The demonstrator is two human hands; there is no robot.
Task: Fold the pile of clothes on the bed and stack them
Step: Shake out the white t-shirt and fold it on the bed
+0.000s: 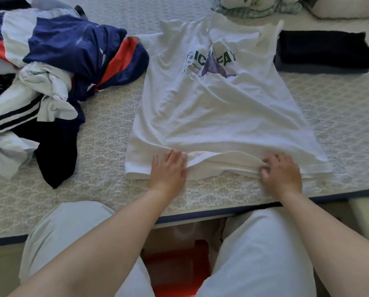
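Note:
A white T-shirt (pixel 218 108) with a green and purple print lies spread on the patterned bed (pixel 106 133), collar away from me. My left hand (pixel 168 170) rests flat on its near hem with straight fingers. At the hem's right side, my right hand (pixel 281 171) pinches the fabric with curled fingers. An unfolded pile of clothes (pixel 50 73), navy, red, white and pale blue, sits at the left. A folded dark garment (pixel 322 52) lies at the right of the shirt.
The bed's near edge (pixel 200 217) runs just in front of my knees. Checked fabric and a pale cushion (pixel 256 5) sit at the far side. A red object (pixel 179 269) shows on the floor between my legs.

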